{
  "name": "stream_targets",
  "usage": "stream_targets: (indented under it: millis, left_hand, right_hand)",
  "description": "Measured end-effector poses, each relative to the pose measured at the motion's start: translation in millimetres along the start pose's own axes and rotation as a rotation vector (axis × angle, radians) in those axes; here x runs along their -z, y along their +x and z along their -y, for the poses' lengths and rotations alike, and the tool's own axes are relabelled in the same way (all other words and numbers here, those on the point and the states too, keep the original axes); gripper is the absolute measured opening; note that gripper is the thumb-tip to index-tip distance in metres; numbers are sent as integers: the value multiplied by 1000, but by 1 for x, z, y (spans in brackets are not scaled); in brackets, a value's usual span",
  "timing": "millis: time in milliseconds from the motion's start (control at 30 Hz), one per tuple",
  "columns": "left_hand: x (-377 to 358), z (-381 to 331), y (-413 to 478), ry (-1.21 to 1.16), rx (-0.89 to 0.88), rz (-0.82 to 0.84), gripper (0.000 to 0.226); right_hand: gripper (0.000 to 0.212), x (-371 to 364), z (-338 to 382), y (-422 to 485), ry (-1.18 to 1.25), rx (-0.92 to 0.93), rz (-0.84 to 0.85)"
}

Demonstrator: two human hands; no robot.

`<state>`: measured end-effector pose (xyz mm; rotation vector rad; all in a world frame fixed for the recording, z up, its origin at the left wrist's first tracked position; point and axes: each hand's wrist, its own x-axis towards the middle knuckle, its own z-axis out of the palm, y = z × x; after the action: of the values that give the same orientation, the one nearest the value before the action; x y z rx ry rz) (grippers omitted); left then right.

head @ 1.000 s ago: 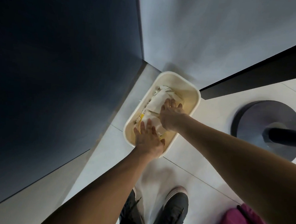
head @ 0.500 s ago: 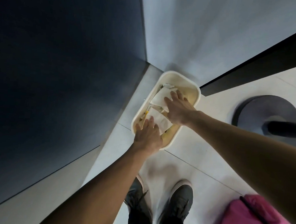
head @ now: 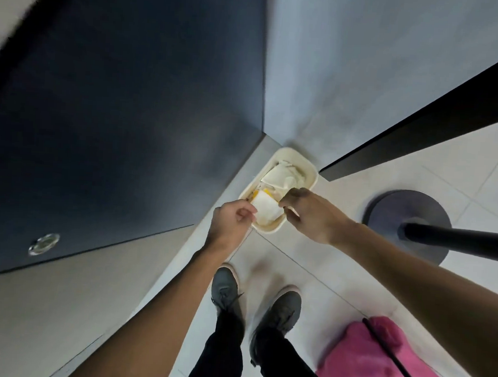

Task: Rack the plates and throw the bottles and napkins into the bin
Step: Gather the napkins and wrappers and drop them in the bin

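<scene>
A cream bin (head: 292,151) stands on the tiled floor (head: 338,281) in a corner, at 12 o'clock from the person's grey shoes (head: 225,286). Crumpled white napkins (head: 277,175) lie inside it. A folded napkin (head: 265,211) sits on top at the bin's 6 o'clock end, with a yellow scrap (head: 263,192) just beyond it.

The left hand (head: 231,222) hangs at the bin's 7 o'clock corner, its fingers curled loosely inward beside the folded napkin's edge. I cannot tell whether it pinches that napkin or only hovers next to it. The right hand (head: 313,215) is at the bin's 5 o'clock side with its fingers bent downward over the rim. Whether it grasps anything is not clear.

A dark panel (head: 129,122) rises at 9 o'clock of the bin, and a round pole base (head: 386,208) rests at 3 o'clock. A pink bag (head: 356,361) lies at 4 o'clock of the shoes.
</scene>
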<state>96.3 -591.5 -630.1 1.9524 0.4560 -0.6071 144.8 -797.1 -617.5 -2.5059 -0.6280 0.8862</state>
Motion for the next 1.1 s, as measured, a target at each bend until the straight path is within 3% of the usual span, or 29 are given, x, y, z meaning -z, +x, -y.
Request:
stream_targets:
  millis: [100, 300, 433, 700, 1100]
  left_hand:
    - [19, -29, -62, -40, -4, -24, 38]
    - [79, -89, -207, -26, 57, -121, 44]
    - [115, -115, -301, -47, 69, -248, 27]
    - [167, -125, -435, -319, 54, -602, 17]
    - [287, -65, -589, -496, -47, -993, 18]
  right_hand:
    - [20, 31, 45, -43, 9, 38, 51]
    - [23, 99, 160, -133, 71, 137, 92]
    - [20, 125, 233, -182, 137, 235, 15]
    - [16, 162, 363, -230, 40, 563, 64]
    - [19, 130, 593, -261, 54, 767, 192]
